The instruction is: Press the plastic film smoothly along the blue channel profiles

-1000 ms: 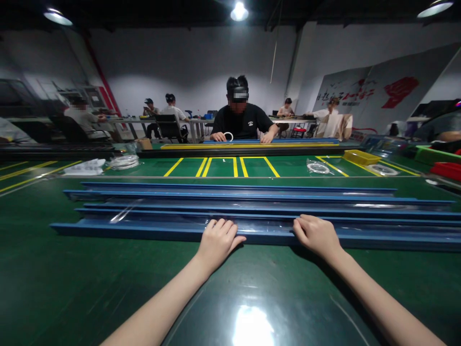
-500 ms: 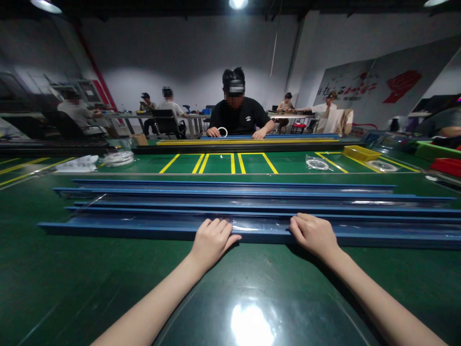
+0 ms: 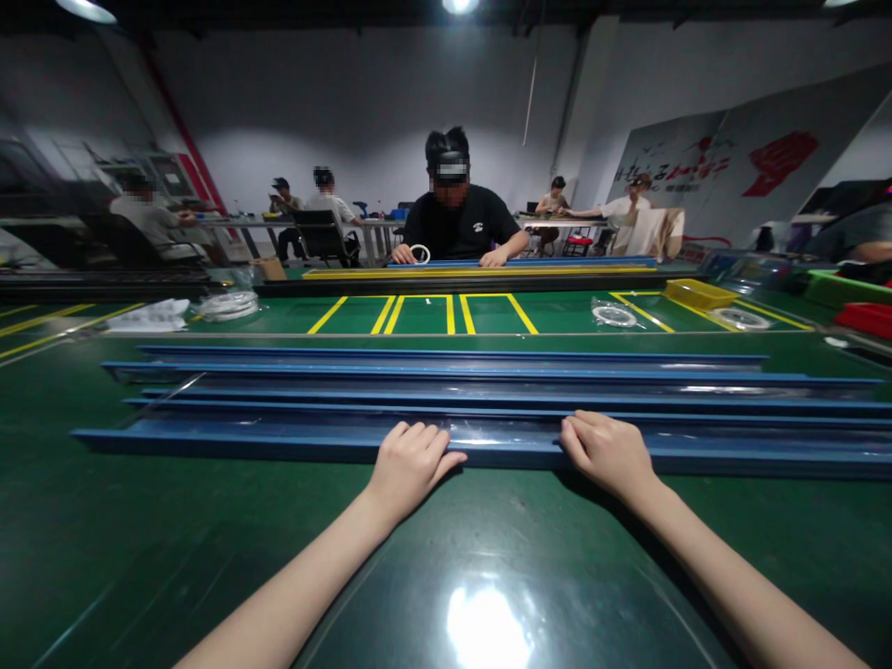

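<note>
Several long blue channel profiles lie side by side across the green table (image 3: 293, 557). The nearest blue profile (image 3: 229, 444) has a raised front edge and a shiny, clear film-like surface inside. My left hand (image 3: 410, 465) is closed over its front edge, fingers curled into the channel and thumb pointing right. Farther right, my right hand (image 3: 606, 452) grips the same edge with bent fingers. A stretch of bare profile shows between my two hands. The fingertips of both hands are partly hidden inside the channel.
Behind lie more blue profiles (image 3: 488, 362). Beyond them are coiled white rolls (image 3: 613, 317), a yellow tray (image 3: 699, 295), crumpled white plastic (image 3: 150, 316) and yellow tape lines. A co-worker in black (image 3: 456, 218) sits opposite, holding a white ring (image 3: 420, 254). A red bin (image 3: 864, 321) stands at right.
My hands stay in place on the blue profile. Across the table, the co-worker's hands and the white ring have shifted slightly left.
</note>
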{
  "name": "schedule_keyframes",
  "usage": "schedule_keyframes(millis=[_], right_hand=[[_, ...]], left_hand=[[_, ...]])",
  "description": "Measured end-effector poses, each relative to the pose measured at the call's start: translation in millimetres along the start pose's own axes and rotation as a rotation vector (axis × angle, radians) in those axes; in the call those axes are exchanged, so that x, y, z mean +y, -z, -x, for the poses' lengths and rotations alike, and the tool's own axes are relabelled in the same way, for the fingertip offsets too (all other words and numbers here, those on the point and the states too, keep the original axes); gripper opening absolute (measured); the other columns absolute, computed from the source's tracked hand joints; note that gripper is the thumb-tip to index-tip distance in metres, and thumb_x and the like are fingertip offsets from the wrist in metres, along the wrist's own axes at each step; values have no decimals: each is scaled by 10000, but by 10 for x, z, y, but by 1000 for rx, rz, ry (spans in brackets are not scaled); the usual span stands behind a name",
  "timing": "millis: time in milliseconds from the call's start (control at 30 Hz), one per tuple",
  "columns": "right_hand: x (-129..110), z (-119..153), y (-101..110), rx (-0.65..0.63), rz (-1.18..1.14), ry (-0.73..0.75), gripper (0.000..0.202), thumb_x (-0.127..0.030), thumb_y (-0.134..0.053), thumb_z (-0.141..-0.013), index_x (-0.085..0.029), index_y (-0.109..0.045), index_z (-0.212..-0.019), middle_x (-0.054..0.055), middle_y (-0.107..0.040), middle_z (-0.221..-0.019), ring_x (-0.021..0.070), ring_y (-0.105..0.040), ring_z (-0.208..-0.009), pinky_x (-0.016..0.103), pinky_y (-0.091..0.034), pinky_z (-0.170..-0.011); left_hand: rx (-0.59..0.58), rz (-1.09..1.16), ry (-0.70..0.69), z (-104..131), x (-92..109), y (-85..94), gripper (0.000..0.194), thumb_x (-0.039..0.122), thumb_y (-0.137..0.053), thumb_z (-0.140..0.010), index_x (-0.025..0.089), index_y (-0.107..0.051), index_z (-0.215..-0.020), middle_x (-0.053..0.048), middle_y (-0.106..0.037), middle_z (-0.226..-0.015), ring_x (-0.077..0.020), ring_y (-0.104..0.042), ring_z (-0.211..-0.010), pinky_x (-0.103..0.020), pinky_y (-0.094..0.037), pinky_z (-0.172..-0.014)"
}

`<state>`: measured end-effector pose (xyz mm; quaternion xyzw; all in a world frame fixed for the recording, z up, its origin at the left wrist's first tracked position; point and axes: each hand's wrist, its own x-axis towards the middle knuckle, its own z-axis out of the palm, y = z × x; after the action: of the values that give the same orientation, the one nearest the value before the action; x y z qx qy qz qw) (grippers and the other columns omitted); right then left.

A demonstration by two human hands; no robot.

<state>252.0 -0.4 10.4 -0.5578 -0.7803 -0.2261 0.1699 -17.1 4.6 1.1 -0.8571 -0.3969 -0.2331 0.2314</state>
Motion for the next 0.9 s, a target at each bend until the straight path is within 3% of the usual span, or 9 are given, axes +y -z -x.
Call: schedule_keyframes(millis=[733, 900], right_hand=[[4, -15, -15, 36, 16, 19, 414, -276, -294, -832, -160, -514, -501, 8, -526, -504, 84, -467, -502, 237, -195, -483], [0, -16, -1, 25, 13, 16, 417, -279, -291, -832, -159, -516, -502, 13, -530, -507, 86, -466, -501, 237, -198, -484]], left_hand=[[-2, -1, -13, -3, -16, -5, 349, 430, -382, -827, 169, -490, -622, 3, -525, -574, -131, -455, -554, -275, -244, -539], [-26, 61, 11, -6, -12, 10, 307, 425, -400, -821, 166, -530, -721, -15, -597, -741, -146, -500, -679, -274, -289, -579]])
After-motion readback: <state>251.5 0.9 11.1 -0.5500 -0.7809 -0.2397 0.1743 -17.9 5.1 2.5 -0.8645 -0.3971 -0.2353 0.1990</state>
